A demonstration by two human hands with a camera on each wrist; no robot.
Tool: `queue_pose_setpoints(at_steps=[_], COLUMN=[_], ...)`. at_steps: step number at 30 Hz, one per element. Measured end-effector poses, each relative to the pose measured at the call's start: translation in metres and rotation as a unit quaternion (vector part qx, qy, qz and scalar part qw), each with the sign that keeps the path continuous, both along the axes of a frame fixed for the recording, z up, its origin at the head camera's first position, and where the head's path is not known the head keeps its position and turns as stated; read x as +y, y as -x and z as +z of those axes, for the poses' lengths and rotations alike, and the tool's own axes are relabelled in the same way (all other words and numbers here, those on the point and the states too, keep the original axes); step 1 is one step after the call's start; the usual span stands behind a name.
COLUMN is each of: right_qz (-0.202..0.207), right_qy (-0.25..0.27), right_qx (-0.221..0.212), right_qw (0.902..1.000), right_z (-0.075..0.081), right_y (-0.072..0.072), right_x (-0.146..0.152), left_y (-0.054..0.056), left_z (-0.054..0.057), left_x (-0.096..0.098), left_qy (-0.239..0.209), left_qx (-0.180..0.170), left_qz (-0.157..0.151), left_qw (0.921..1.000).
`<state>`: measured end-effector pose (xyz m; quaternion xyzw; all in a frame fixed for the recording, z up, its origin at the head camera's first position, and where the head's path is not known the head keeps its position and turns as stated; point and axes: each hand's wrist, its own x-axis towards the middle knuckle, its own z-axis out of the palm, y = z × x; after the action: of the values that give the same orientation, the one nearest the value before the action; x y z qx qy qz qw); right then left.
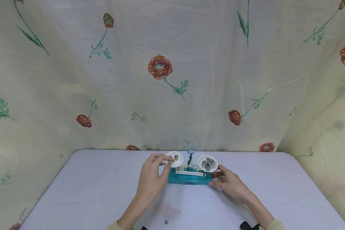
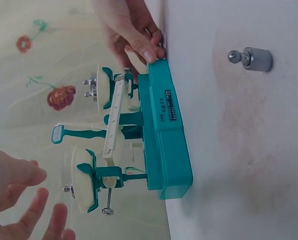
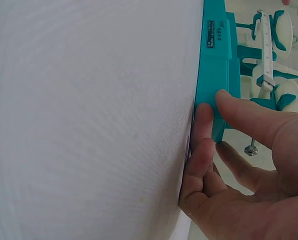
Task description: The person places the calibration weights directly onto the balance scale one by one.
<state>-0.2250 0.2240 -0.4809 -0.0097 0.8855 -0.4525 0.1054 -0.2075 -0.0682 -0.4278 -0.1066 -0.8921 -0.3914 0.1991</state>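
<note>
A teal balance scale (image 1: 190, 180) with two white pans stands on the table. My left hand (image 1: 152, 174) hovers by the left pan (image 1: 177, 164), fingers apart and holding nothing in the left wrist view. A small metal weight (image 1: 176, 157) sits in that pan; fingers partly cover the rest of it. Several metal weights (image 1: 208, 163) are grouped in the right pan (image 1: 200, 167). At the base's right end, my right hand (image 3: 259, 145) grips the corner between thumb and fingers.
One knobbed metal weight (image 2: 259, 59) stands on the white table (image 1: 103, 191) in front of the scale. A flowered curtain (image 1: 201, 80) hangs behind the table and along its sides. Dark wrist gear (image 1: 248, 226) shows near the right forearm.
</note>
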Motion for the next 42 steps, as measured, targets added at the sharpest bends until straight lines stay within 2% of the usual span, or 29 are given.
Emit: queue_pose_setpoints(at_steps=[8,15,19,22,27,29,33,35,37,42], right_qz=[0.0,-0.004,-0.004,-0.003,-0.001,-0.001,-0.002,-0.002,-0.004,-0.006], right_qy=[-0.001,-0.003,-0.003,-0.005,-0.003,-0.003,-0.005,-0.007,-0.008,-0.009], right_qx=[0.0,0.0,-0.001,0.002,0.0,-0.001,0.001,0.003,0.002,-0.002], right_qw=[1.0,1.0,1.0,1.0,1.0,1.0,1.0,1.0,1.0,0.9999], right_z=[0.002,0.001,0.001,0.001,0.002,0.002,0.002,0.002,0.001,0.001], right_y=[0.0,0.0,-0.001,-0.001,-0.001,0.0,0.0,0.0,-0.001,-0.001], right_x=[-0.001,-0.001,-0.001,0.0,-0.001,-0.001,-0.002,-0.002,-0.002,-0.002], left_y=[-0.001,0.0,0.001,0.003,0.004,0.005,0.007,0.007,0.006,0.006], left_z=[0.001,-0.002,-0.004,-0.006,-0.007,-0.006,-0.006,-0.006,-0.008,-0.011], left_x=[-0.008,-0.013,-0.016,-0.018,-0.024,-0.028,-0.034,-0.036,-0.038,-0.04], left_qy=[-0.023,-0.033,-0.028,-0.023,-0.005,0.011,0.037,0.043,0.048,0.052], left_qx=[-0.044,-0.055,-0.057,-0.067,-0.107,-0.127,-0.174,-0.196,-0.208,-0.234], left_qz=[-0.071,-0.121,-0.164,-0.202,-0.252,-0.277,-0.326,-0.341,-0.352,-0.357], left_qw=[0.9963,0.9906,0.9845,0.9769,0.9617,0.9524,0.9287,0.9184,0.9113,0.9027])
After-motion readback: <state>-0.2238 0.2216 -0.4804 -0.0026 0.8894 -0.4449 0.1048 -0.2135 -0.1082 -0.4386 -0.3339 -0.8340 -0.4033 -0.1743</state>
